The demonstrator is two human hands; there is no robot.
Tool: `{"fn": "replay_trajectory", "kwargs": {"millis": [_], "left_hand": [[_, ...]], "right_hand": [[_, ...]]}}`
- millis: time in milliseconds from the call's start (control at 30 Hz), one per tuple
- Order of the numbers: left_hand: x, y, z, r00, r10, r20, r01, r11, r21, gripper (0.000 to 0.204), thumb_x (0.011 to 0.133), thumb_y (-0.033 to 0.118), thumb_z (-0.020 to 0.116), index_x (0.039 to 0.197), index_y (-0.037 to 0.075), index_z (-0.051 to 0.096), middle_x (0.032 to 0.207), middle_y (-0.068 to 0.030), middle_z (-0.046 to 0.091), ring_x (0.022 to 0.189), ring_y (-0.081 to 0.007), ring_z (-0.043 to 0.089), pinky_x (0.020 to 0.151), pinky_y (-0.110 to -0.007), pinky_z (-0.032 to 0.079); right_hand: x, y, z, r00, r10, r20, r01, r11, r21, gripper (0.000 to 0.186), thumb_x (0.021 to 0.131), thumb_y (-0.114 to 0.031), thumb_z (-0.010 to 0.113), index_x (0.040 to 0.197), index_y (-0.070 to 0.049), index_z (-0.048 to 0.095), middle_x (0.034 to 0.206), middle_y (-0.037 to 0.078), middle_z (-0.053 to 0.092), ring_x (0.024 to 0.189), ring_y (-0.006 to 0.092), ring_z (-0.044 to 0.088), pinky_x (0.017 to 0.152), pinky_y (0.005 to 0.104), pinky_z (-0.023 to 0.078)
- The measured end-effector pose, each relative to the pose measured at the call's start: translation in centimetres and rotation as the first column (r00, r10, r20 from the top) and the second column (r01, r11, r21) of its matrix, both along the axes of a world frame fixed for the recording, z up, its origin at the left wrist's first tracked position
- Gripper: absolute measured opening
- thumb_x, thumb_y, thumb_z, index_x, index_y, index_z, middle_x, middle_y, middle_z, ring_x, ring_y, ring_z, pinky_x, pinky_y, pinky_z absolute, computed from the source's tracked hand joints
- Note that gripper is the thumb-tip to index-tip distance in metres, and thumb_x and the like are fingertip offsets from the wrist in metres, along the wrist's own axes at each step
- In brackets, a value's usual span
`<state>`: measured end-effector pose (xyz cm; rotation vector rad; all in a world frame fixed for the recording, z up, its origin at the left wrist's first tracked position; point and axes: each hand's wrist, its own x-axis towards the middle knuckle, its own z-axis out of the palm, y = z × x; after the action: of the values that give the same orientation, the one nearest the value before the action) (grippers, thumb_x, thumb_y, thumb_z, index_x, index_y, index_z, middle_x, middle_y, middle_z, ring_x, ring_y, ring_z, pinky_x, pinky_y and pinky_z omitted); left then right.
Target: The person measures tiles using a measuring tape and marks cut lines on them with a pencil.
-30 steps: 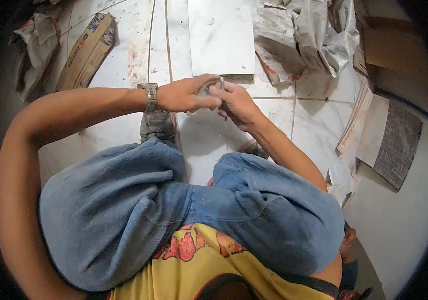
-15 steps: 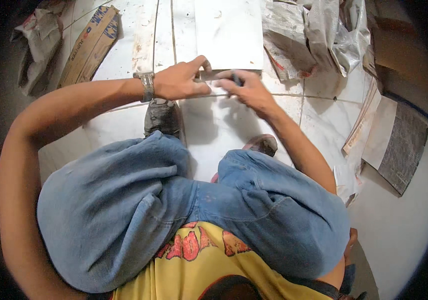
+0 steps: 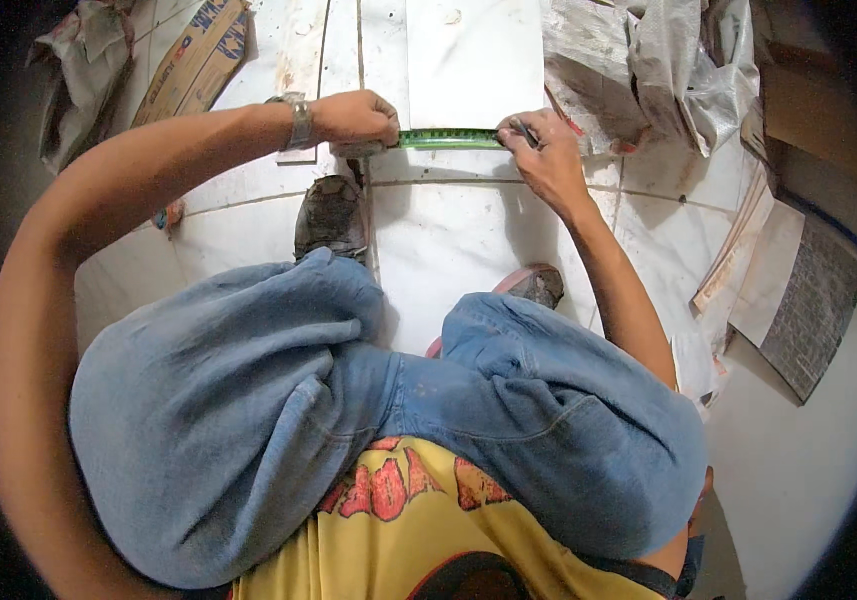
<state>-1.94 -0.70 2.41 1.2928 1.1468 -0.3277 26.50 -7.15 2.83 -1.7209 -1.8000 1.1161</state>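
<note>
A green measuring tape (image 3: 448, 138) is stretched between my hands along the near edge of a white tile (image 3: 474, 70). My left hand (image 3: 356, 115), with a watch (image 3: 298, 122) on the wrist, is closed on the tape's left end, and the fingers hide most of what lies in that grip. At the other end my right hand (image 3: 551, 150) pinches the tape near the tile's right corner. A dark pen-like stick (image 3: 525, 132) also sits between the right fingers.
Left of the tile lie a long narrow strip (image 3: 300, 70) and a flattened cardboard piece (image 3: 193, 62). Crumpled grey sacks (image 3: 693, 75) are heaped on the right. A grey and white panel (image 3: 798, 290) lies farther right. My shoes (image 3: 331, 218) stand close below my hands.
My hands were close together near the tile's left corner. Now they are apart, the right one having moved rightward, with the green tape drawn out between them.
</note>
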Motion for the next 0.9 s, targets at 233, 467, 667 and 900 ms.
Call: {"fn": "replay_trajectory", "kwargs": {"millis": [233,467,667,900], "left_hand": [[0.9,1.3,-0.5,0.998,-0.048,-0.028,0.050,0.997,0.057,0.015,0.077,0.018,0.064,0.082,0.005,0.071,0.068,-0.0002,0.064,0.060,-0.0092,0.056,0.057,-0.028,0.047],[0.9,1.7,-0.7,0.991,-0.108,-0.073,0.116,0.985,0.128,0.018,0.081,0.022,0.067,0.084,0.005,0.072,0.068,0.0000,0.065,0.059,-0.0097,0.057,0.055,-0.029,0.047],[0.9,1.9,-1.3,0.984,-0.151,-0.093,0.165,0.972,0.170,0.017,0.082,0.023,0.068,0.085,0.006,0.073,0.067,-0.0008,0.066,0.059,-0.0103,0.058,0.056,-0.030,0.048],[1.1,1.9,-1.4,0.978,-0.155,-0.140,0.183,0.961,0.209,0.019,0.083,0.024,0.067,0.085,0.006,0.074,0.069,-0.0021,0.067,0.062,-0.0110,0.059,0.061,-0.031,0.049]], "right_hand": [[0.4,0.3,-1.7,0.998,-0.016,0.063,0.013,0.998,0.058,0.018,0.086,-0.015,0.061,0.094,-0.003,0.072,0.089,0.019,0.060,0.088,0.0339,0.059,0.081,0.0417,0.047],[1.5,0.7,-2.8,0.994,0.003,0.109,-0.021,0.985,0.172,0.014,0.085,-0.010,0.059,0.091,0.000,0.067,0.090,0.022,0.060,0.090,0.0383,0.058,0.084,0.0440,0.046],[1.5,1.0,-2.8,0.992,0.009,0.125,-0.025,0.992,0.122,0.014,0.086,-0.010,0.059,0.092,-0.001,0.067,0.092,0.023,0.059,0.090,0.0386,0.058,0.083,0.0442,0.046],[1.7,1.3,-3.1,0.990,-0.001,0.143,-0.015,0.994,0.112,0.015,0.086,-0.012,0.060,0.093,-0.002,0.069,0.092,0.023,0.061,0.089,0.0386,0.060,0.083,0.0439,0.047]]}}
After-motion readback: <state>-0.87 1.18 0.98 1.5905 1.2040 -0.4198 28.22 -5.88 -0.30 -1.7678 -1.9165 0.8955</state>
